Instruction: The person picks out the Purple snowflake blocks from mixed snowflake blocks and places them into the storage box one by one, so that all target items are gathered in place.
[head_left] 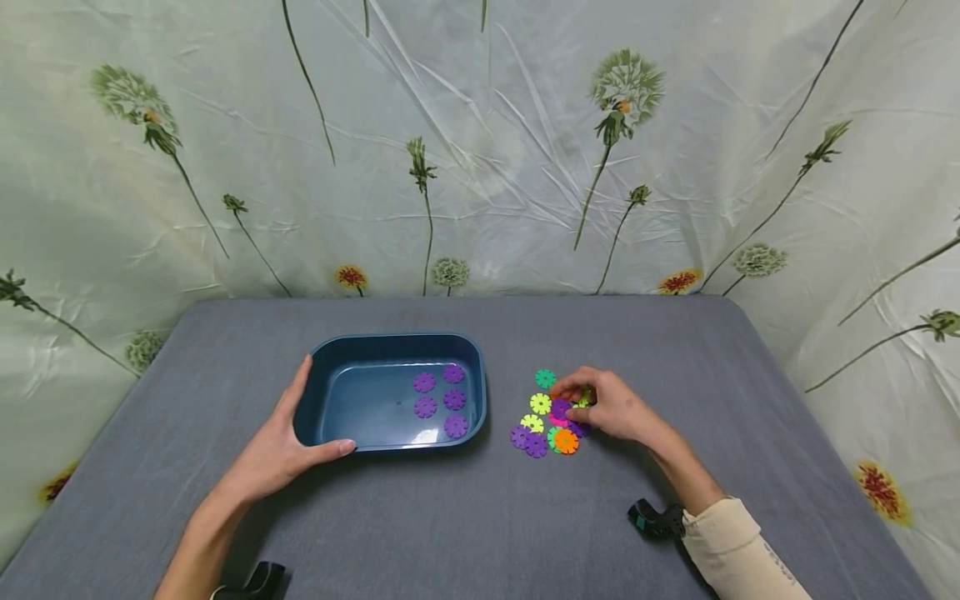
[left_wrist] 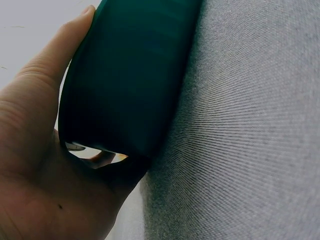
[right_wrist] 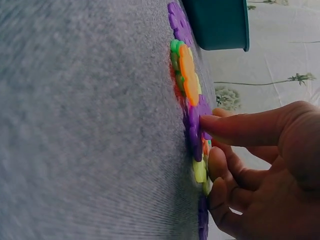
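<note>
- The left hand (head_left: pixel 273 442) spreads wide round the left end of the dark blue rectangular plastic tray (head_left: pixel 360 412), thumb along the near rim, fingers at the left wall; this grip likely steadies it.
- The tray sits flat on the grey cloth-covered table (head_left: pixel 480 533), just left of the mixed pile of notched flower-shaped plastic discs (head_left: pixel 557 419), presumably so the reach between them is short.
- 5 purple notched discs (head_left: pixel 454 400) lie in the tray's right half, in 2 loose columns, perhaps because that side is nearest the pile.
- The right hand (head_left: pixel 611 406) bends thumb and fingers closely over the pile, thumb touching a purple disc (head_left: pixel 560 407); I cannot tell whether it is pinched.
</note>
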